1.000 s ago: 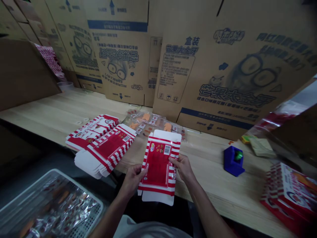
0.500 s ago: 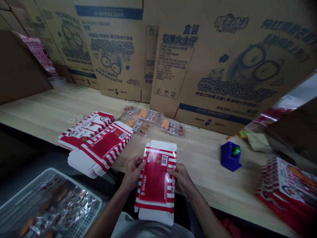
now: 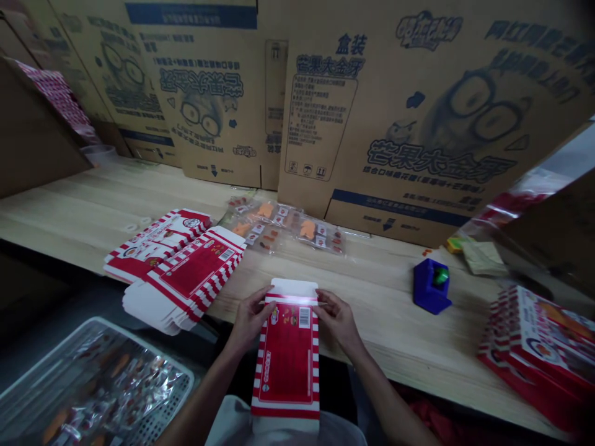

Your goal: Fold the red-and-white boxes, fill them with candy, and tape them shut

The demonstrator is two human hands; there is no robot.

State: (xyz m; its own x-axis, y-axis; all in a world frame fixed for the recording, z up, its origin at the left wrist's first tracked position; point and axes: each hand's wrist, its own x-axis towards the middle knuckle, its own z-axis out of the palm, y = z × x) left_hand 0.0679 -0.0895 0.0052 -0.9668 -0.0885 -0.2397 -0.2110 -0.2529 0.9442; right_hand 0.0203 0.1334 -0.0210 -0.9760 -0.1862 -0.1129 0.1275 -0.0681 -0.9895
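I hold a flat red-and-white striped carton [image 3: 288,359] upright over the near edge of the wooden bench [image 3: 381,297]. My left hand [image 3: 248,319] pinches its upper left edge. My right hand [image 3: 337,319] pinches its upper right edge, just below the white top flap. Both hands are closed on the carton. A fanned stack of the same flat cartons [image 3: 179,272] lies on the bench to the left of my left hand.
Clear packets of small snacks [image 3: 288,229] lie behind the carton. A blue tape dispenser [image 3: 430,288] sits to the right, with stacked filled boxes [image 3: 534,347] at the far right. A white mesh basket of wrapped packets [image 3: 88,390] stands low left. Big printed cardboard boxes [image 3: 409,124] wall the back.
The carton has been drawn toward me and lowered, and stands straighter. Both hands have slid up from its middle sides to its top corners.
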